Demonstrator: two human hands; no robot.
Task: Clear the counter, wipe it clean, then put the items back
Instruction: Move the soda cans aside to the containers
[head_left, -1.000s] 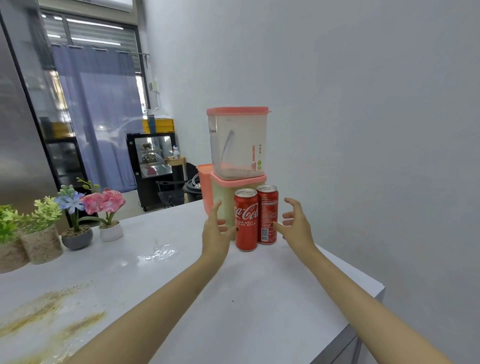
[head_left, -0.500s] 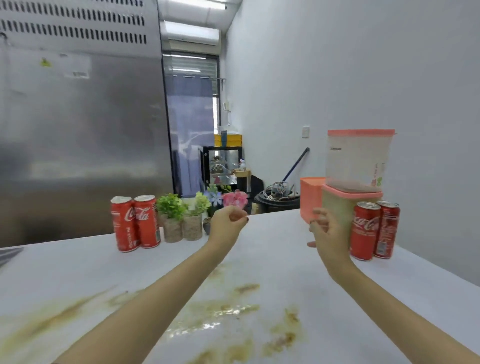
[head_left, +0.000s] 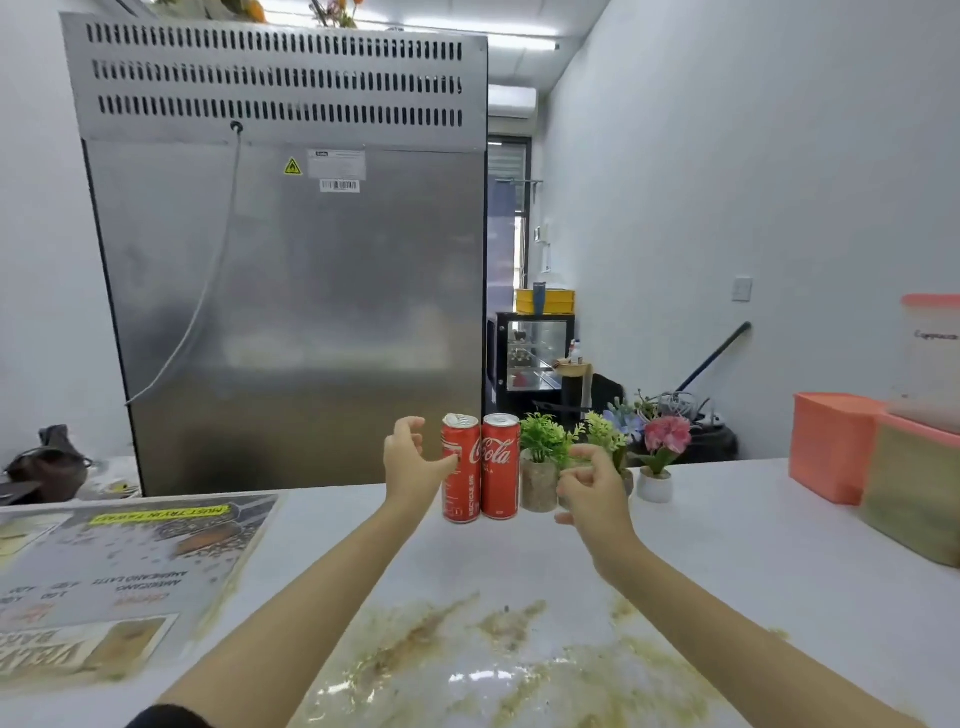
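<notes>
Left hand (head_left: 413, 462) moved up to cola cans (head_left: 496, 470), fingers spread, right hand (head_left: 592, 486) loosely curled, holding nothing, before plant pots (head_left: 540, 483)

The view has swung left along the table (head_left: 727, 545). A second ago both hands bracketed two red cans beside the stacked containers (head_left: 836, 447). Those containers now sit at the far right edge, with their cans out of view. The left hand (head_left: 413, 465), a fist half a second ago, has spread open beside the left can (head_left: 461, 483) of another pair, thumb at its side. The right hand (head_left: 592, 491) has moved in front of a small potted plant (head_left: 540, 467), just right of the right can (head_left: 500, 467), fingers loosely curled. A printed menu mat (head_left: 130, 561) has come into view at left.
</notes>
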